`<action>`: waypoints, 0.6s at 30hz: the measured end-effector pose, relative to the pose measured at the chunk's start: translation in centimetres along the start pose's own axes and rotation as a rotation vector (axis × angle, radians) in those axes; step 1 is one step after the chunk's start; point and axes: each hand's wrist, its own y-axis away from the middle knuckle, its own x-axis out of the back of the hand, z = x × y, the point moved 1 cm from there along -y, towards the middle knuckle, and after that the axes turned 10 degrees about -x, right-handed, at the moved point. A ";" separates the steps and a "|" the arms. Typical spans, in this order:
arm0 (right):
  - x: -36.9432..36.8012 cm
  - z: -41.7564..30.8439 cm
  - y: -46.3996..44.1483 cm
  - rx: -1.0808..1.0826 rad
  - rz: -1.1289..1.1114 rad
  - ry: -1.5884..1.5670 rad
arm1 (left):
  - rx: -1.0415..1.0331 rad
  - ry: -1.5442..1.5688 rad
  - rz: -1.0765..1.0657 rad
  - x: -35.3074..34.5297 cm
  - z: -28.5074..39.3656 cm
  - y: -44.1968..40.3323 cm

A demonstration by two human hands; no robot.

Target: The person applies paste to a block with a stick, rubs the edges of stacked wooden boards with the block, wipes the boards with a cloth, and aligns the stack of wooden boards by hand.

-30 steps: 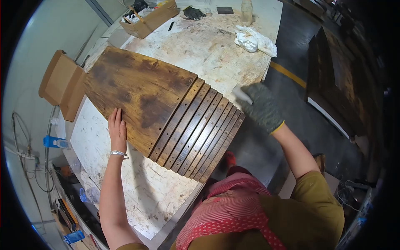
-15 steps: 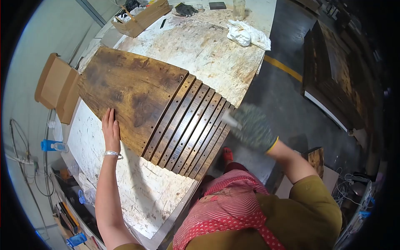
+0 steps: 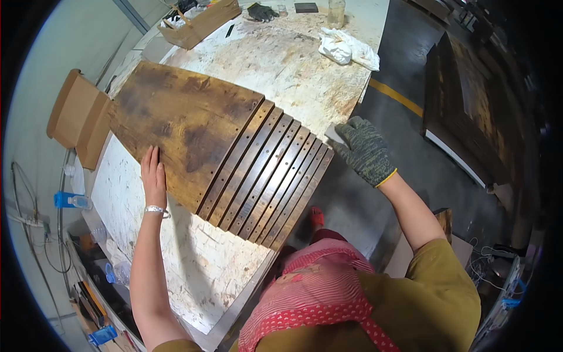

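Note:
A fanned stack of dark brown wooden boards (image 3: 182,111) lies on the worktable, its stepped edges, dotted with small holes, facing right. Bare and with fingers stretched out, my left hand (image 3: 153,179) rests flat on the top board's near edge; a silvery bracelet circles the wrist. My right hand (image 3: 365,151) wears a dark green knit glove with a yellow cuff. It is closed on a small pale flat piece (image 3: 334,134), whose exact kind I cannot make out. This hand is just beyond the far right corner of the stack.
The stained white worktable (image 3: 293,76) carries a crumpled white cloth (image 3: 350,49), a glass jar (image 3: 336,14), a dark glove (image 3: 262,12) and a cardboard box (image 3: 202,23). An open carton (image 3: 79,117) stands at left. Stacked dark panels (image 3: 469,111) stand across the floor at right.
My right hand, blurred earlier at the stepped edges, has moved up and away toward the far corner with the pale piece. My left hand stays on the top board.

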 end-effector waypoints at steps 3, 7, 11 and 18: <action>0.0 -2.7 1.5 0.080 0.022 -0.026 | 0.003 0.019 0.014 -0.3 -0.2 -0.1; -0.3 -7.2 4.5 0.071 -0.019 -0.090 | 0.009 0.019 0.036 -0.7 -0.6 0.1; -0.5 -13.7 9.8 0.315 -0.145 -0.090 | -0.007 0.049 0.072 -0.8 -0.4 -0.1; -2.0 -20.2 16.7 0.477 -0.496 -0.569 | -0.038 0.073 0.107 -1.4 -0.9 -0.2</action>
